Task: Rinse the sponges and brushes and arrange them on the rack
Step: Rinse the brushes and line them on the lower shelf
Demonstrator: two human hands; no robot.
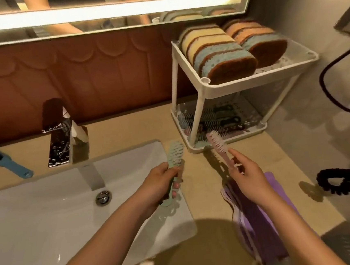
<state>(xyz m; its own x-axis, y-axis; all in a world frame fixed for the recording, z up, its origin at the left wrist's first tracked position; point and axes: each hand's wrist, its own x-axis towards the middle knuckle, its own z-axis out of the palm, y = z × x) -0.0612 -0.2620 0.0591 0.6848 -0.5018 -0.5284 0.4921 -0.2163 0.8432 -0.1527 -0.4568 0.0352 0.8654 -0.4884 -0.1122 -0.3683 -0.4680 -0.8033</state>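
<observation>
While my left hand fingers grip the green brush over the sink edge, right hand fingers pinch the pink brush, tip touching the rack rim at 12 o'clock.

Beige countertop with inset white sink, chrome faucet, white two-tier rack, blue brush, purple cloth, black scrunchie

Glossy white ceramic sink, mirror-bright wet metal faucet, matt plastic rack, porous sponges, soft purple cloth.
</observation>
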